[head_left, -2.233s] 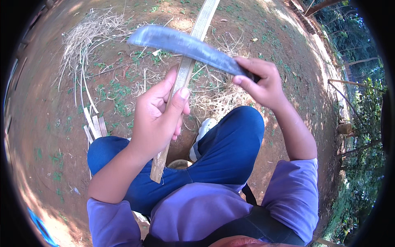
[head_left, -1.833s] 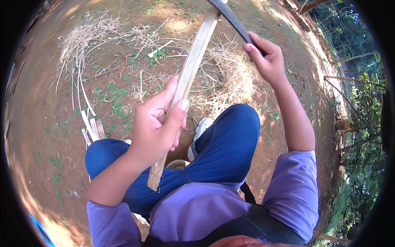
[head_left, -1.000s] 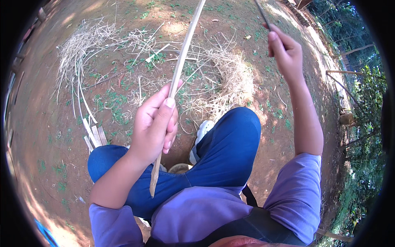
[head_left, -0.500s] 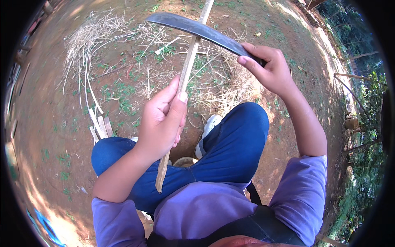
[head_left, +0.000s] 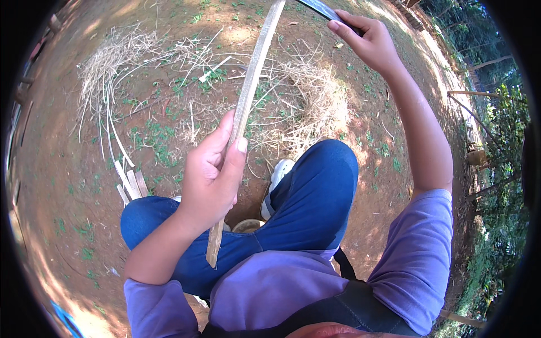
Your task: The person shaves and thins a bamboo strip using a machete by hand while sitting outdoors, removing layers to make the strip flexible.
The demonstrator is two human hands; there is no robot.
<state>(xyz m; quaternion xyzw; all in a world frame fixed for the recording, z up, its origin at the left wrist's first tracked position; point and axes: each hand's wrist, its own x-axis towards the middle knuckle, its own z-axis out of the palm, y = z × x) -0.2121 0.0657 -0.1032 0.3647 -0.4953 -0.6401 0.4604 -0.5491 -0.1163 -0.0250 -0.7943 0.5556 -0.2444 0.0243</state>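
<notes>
My left hand [head_left: 213, 169] is wrapped round a long, flat wooden strip [head_left: 255, 70], thumb lying along its face. The strip slants from above my lap up to the top edge of the view, its lower end over my blue trousers. Up at the top right, my right hand [head_left: 369, 42] grips a machete [head_left: 320, 8] by its handle. Its dark blade points left toward the strip's far end, and most of the blade is cut off by the frame's top edge.
Pale shavings [head_left: 321, 104] lie heaped on the brown earth ahead, with another tangle [head_left: 121, 56] farther left. Several cut wooden strips [head_left: 132, 183] rest beside my left knee. Between my legs is a round, pale-topped object [head_left: 247, 225]. Green plants [head_left: 501, 186] line the right side.
My right hand has moved the machete up and away along the strip, from its middle to its far end. My left hand and the strip have shifted slightly left.
</notes>
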